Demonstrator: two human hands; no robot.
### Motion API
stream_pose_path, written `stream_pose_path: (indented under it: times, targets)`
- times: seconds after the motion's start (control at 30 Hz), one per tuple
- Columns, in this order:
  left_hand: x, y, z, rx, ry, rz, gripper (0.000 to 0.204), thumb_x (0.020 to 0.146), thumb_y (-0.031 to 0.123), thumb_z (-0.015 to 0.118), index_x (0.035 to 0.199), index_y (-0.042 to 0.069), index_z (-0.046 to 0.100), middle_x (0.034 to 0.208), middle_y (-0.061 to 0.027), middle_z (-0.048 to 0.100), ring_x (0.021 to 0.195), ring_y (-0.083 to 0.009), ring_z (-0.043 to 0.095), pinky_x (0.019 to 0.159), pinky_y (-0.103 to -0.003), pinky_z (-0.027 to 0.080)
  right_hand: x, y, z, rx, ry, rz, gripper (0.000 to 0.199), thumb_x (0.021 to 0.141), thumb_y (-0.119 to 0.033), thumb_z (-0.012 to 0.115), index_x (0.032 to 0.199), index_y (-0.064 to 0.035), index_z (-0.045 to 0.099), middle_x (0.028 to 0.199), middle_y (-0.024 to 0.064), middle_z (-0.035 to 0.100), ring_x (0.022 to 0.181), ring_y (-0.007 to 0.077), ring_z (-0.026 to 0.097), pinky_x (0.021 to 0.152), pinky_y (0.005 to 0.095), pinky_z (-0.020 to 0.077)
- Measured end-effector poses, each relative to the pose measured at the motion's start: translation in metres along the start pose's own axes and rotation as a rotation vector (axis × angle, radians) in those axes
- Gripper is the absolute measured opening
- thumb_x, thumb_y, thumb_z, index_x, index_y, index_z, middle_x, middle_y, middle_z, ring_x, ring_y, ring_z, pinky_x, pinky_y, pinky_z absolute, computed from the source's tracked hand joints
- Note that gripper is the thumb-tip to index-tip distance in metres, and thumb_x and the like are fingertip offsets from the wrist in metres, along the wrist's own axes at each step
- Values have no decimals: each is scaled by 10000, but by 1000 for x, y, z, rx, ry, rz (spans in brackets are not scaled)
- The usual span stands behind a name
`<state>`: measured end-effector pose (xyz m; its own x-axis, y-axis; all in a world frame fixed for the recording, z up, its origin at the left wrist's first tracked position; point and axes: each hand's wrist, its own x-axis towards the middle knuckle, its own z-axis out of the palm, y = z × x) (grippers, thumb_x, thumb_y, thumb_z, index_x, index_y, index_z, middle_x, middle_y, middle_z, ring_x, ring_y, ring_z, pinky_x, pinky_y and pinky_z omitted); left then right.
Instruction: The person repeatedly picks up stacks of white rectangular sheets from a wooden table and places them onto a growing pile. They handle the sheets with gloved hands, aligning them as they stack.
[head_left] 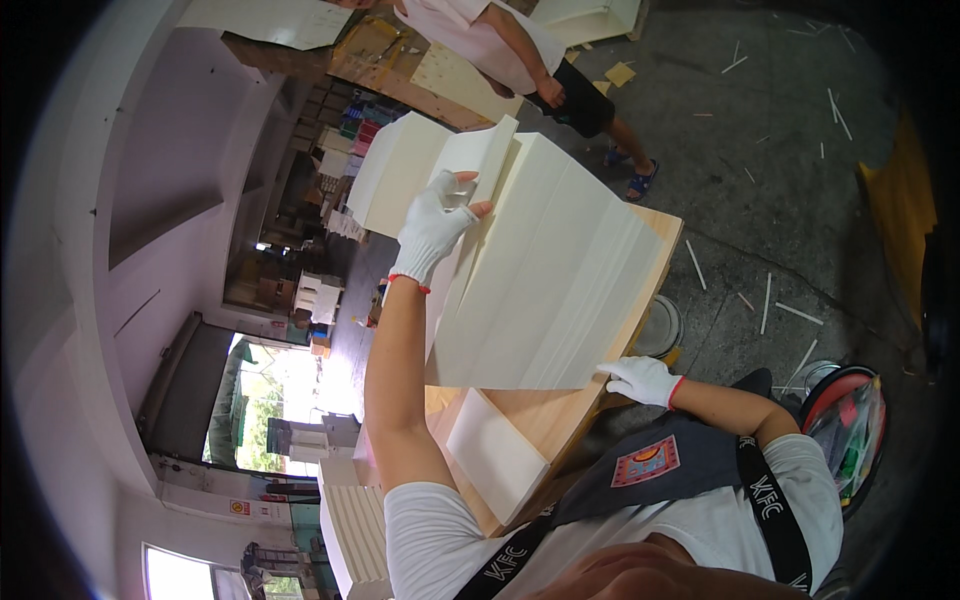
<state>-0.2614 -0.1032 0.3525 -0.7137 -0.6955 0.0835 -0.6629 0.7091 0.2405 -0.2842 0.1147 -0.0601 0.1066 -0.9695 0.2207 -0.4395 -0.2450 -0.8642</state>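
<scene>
Overhead, looking down past the person's own chest. Left hand [432, 228], in a white knit glove with a red cuff, is raised on a long, nearly straight forearm; its fingers are curled closed over the upper edge of one cream sheet [470, 175], thumb on the near face, lifting that sheet away from the fanned stack of cream boards [545, 280]. The stack lies tilted across a pale wooden table [560, 415], its sheets stepped like a spread deck. A smaller cream panel [495, 455] lies flat on the table's near end, apart from the stack.

Right hand [643, 379], same glove, comes in with the elbow bent; fingers are extended and loosely spread, tips pressing the stack's lower right corner, gripping nothing.

Signs and packages: a small yellow-and-red sign [240, 507] on the wall at lower left; a square orange and red patch [645, 461] on the dark apron; a red-rimmed bin [848, 420] holding bright packets at right. Another person [520, 50] stands at the table's far end.
</scene>
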Motion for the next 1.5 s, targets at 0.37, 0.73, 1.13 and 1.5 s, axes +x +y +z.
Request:
stream_pose_path:
  times: [0.37, 0.73, 1.13, 1.5]
  targets:
    - [4, -4, 0, -30, -22, -4, 578, 786, 302, 823, 1286, 86, 630, 1184, -182, 687, 1069, -290, 661, 934, -374, 507, 1, -2, -1, -4, -28, 4, 472, 990, -438, 513, 1381, -176, 548, 1135, 200, 671, 1011, 393, 660, 862, 495, 516]
    - [-19, 25, 16, 262, 225, 128, 509, 832, 247, 699, 1293, 64, 585, 1076, -209, 706, 963, -335, 700, 845, -419, 545, 5, -14, -18, 190, 59, -43, 435, 968, -364, 584, 1333, -129, 598, 1157, 212, 665, 1019, 390, 657, 872, 478, 512]
    - [-29, 54, 25, 454, 294, 61, 531, 866, 342, 638, 1298, 48, 545, 1066, -248, 698, 972, -401, 686, 850, -475, 538, 180, -151, -267, -647, 831, -672, 335, 908, -239, 619, 1205, -85, 634, 967, 110, 659, 992, 341, 604, 959, 447, 436]
    - [-16, 0, -30, 381, 563, -182, 332, 869, 305, 596, 1032, 47, 727, 966, -238, 702, 954, -419, 672, 841, -489, 536, 182, -148, -260, -792, 805, -640, 202, 909, -256, 618, 1030, -114, 696, 991, 68, 673, 965, 285, 606, 915, 426, 451]
